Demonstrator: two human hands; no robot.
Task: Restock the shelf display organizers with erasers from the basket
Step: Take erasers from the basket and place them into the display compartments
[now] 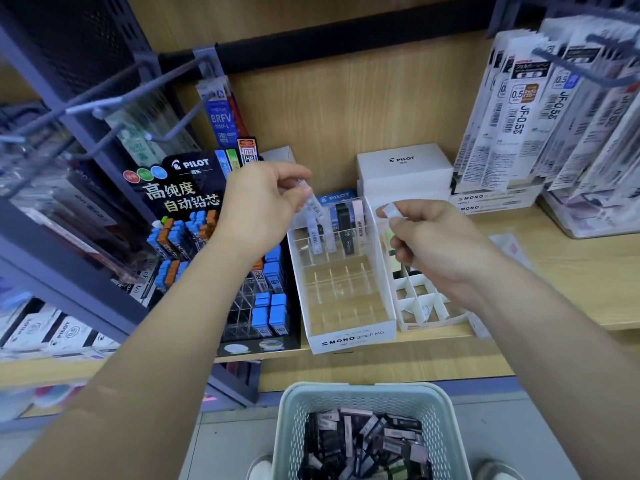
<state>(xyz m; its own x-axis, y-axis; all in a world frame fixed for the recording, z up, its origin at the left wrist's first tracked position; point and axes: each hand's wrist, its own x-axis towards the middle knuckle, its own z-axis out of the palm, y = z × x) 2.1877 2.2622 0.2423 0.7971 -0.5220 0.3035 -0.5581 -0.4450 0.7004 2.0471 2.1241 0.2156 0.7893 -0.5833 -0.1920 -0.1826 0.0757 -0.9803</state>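
White plastic fills the middle of my view: the MONO organizer (pixel 353 336) sits at the front edge of the wooden shelf (pixel 561 271), and only its back row of clear cells holds a few upright packs (pixel 343 226), pale, black and pink. My left hand (pixel 259 206) hovers over that back row, thumb and fingertips pinching a slim pale pack (pixel 311 204) by its top end, the pack tilted with its lower end down among the standing ones. My right hand (pixel 436 244) is raised just beside the organizer's right wall, fingers curled and nipping a small white piece (pixel 391 209); I cannot tell what it is. Under that hand stands a second white divided tray (pixel 422 306), touching the organizer. Below the shelf edge, the pale green basket (pixel 360 389) holds a loose heap of black and pink packs (pixel 363 441). A dark Pilot display (pixel 187 188) with blue and orange cases stands on the left, a white Pilot box (pixel 405 164) behind.
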